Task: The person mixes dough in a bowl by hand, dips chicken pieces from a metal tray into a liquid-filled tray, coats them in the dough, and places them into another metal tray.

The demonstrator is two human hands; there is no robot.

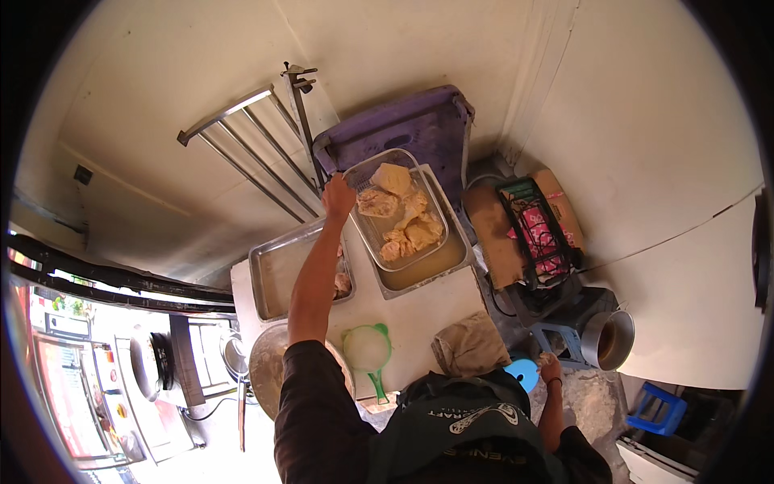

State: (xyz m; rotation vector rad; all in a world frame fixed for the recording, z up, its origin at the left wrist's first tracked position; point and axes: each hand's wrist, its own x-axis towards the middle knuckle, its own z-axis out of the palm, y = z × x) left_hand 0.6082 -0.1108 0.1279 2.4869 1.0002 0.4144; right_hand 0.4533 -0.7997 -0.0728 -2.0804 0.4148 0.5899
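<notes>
My left hand (pixel 339 196) is closed on the left rim of a rectangular wire mesh basket (pixel 369 237). Several pale, coated chicken pieces (pixel 414 227) lie in it. The basket sits over a deep metal tray (pixel 411 279) holding cloudy brownish liquid. Under my left forearm is a second metal tray (pixel 284 278), with some meat pieces (pixel 343 284) at its right end. My right hand (pixel 549 366) hangs low beside the table, near a light-blue stool top (pixel 521 371). Its fingers look crusted with pale coating; whether they hold anything is unclear.
On the white table (pixel 411 323) lie a green-rimmed sieve (pixel 367 349) and a folded brown cloth (pixel 471 345). A large metal bowl (pixel 266 363) is partly behind my left arm. To the right stand a cardboard box (pixel 493 236), a black rack (pixel 535 233) and a pot (pixel 606 342) of brown liquid.
</notes>
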